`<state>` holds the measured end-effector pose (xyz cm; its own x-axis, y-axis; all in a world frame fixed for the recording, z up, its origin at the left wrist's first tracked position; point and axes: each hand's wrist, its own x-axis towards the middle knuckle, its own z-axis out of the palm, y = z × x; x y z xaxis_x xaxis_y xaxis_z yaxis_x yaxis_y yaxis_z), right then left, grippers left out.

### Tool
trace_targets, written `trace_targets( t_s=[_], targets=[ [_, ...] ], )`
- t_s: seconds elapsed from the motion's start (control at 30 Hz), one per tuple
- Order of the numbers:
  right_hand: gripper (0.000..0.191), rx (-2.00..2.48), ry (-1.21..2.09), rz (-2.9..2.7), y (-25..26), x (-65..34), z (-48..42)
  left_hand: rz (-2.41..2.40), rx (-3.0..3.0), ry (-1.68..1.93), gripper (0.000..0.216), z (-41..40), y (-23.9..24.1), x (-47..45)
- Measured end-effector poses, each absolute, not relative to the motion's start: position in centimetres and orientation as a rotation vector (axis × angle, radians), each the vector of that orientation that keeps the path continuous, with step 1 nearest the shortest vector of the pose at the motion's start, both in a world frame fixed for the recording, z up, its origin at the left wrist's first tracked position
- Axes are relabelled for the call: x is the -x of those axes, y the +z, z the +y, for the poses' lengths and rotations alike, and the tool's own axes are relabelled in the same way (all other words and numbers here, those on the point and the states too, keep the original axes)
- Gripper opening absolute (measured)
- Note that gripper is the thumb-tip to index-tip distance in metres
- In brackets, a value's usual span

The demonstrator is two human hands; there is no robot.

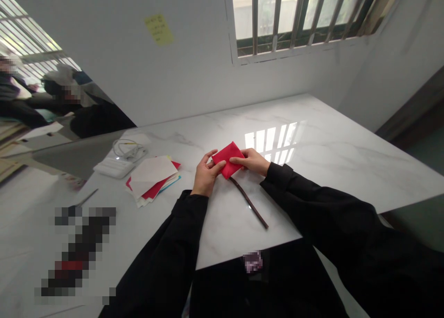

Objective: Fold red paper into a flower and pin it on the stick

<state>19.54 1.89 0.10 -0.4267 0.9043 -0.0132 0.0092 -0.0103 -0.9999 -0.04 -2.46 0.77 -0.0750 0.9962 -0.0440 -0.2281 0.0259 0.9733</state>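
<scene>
The left hand (206,172) and right hand (255,161) are partly closed, pinching the red paper (229,154) with thumbs on top, the other fingers mostly hidden behind. It sits between them, over the marbled table (347,160). Even thumb pressure and matched edges would probably keep it flat and uncreased. A dark stick (249,202) runs from its lower corner, contact unclear; leftward lies the paper stack (152,174).
</scene>
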Motion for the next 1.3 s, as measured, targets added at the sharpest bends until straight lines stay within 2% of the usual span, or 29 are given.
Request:
trace_targets(
  t_s=[0.13, 0.63, 1.07, 1.3],
  targets=[
    [0.036, 1.009, 1.518, -1.538, 0.16, -19.5, 1.95, 1.095, -0.942, 1.357, 0.1, -2.49, 0.68, -0.1],
    [0.037, 0.97, 1.486, -1.565, -0.47, -19.43, 1.97, 1.117, -1.138, 1.392, 0.085, -2.51, 0.94, -0.09],
    [0.037, 0.928, 1.539, -1.525, -0.15, -19.34, 1.83, 1.062, -1.066, 1.363, 0.072, -2.44, 0.73, -0.12],
    [0.044, 0.907, 1.491, -1.618, -0.52, -19.44, 2.2, 1.028, -1.027, 1.296, 0.062, -2.35, 0.56, 0.02]
  ],
)
